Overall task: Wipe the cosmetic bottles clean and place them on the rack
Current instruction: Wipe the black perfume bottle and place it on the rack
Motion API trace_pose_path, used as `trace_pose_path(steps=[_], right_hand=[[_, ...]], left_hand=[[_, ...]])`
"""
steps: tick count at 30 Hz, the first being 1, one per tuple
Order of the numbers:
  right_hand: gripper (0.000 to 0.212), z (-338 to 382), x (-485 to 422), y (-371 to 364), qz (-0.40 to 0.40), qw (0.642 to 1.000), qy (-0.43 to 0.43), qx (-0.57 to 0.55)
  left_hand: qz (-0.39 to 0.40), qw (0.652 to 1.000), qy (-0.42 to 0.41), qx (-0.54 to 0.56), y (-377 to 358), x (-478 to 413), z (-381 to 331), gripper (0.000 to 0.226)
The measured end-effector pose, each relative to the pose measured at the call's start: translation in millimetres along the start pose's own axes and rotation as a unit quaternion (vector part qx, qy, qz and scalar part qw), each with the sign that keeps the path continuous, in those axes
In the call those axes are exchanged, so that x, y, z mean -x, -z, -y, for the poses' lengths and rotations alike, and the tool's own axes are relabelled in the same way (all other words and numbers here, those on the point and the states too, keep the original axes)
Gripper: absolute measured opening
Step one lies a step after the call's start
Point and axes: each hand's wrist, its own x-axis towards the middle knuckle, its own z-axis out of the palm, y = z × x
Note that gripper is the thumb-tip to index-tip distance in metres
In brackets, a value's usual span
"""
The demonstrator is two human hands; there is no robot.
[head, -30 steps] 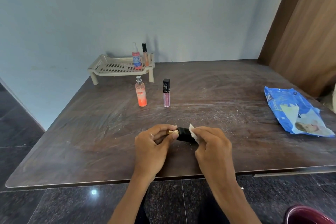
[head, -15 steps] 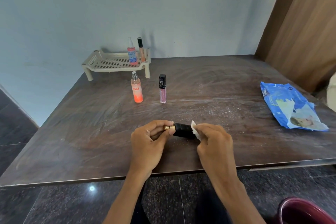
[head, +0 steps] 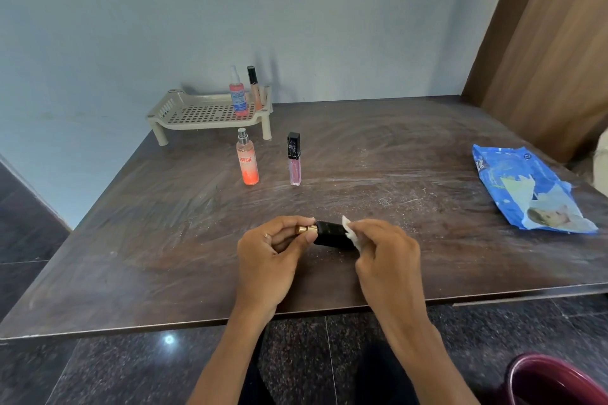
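Over dark table [head: 164,240], both hands hold black bottle [head: 332,234], right [head: 385,253] with wipe [head: 350,229].

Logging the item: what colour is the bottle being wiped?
The bottle is black with a gold end; head view.

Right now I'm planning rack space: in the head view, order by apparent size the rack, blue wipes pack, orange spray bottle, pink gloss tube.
1. rack and blue wipes pack: look alike, the pack nearer, so unranked.
2. orange spray bottle.
3. pink gloss tube, slimmer.
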Motion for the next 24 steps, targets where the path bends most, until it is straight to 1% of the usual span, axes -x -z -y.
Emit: trace_pose_path(steps=[3,7,9,11,13,16,18,21,24], right_hand=[[0.023,6.3,-3.1,-0.6,-0.007,1.0,0.01,0.014],[0.029,29.0,-2.5,-11.0,0.005,0.997,0.078,0.017],[0.032,29.4,-3.1,-15.4,0.012,0.994,0.103,0.012],[0.033,21.7,-4.8,-15.8,0.015,0.995,0.101,0.004],[0.033,11.7,-4.9,-11.8,0.013,0.997,0.08,0.008],[0.026,-2.5,-2.5,-1.6,0.002,0.999,0.039,0.012],[0.022,-5.6,-1.1,3.0,-0.005,0.999,0.031,0.015],[0.021,4.6,-1.6,-2.2,-0.008,0.998,0.055,0.041],[0.032,21.2,-3.1,-15.3,0.008,0.995,0.098,0.034]], left_hand=[[0.001,1.0,-0.003,-0.005,0.3,0.1,0.2,0.016],[0.0,1.0,-0.006,-0.012,1.8,-0.3,1.4,0.018],[0.0,1.0,-0.002,-0.007,2.3,-0.1,2.0,0.018],[0.001,1.0,-0.002,-0.005,2.5,0.3,2.0,0.018],[0.0,1.0,-0.005,-0.011,2.0,1.0,1.0,0.017],[-0.001,1.0,-0.006,-0.018,0.3,1.4,-0.7,0.016],[-0.001,1.0,-0.008,-0.024,-0.2,1.5,-0.8,0.016],[-0.003,0.999,-0.014,-0.03,0.2,1.2,0.4,0.016],[-0.005,0.999,-0.016,-0.033,1.3,1.1,1.9,0.017]])
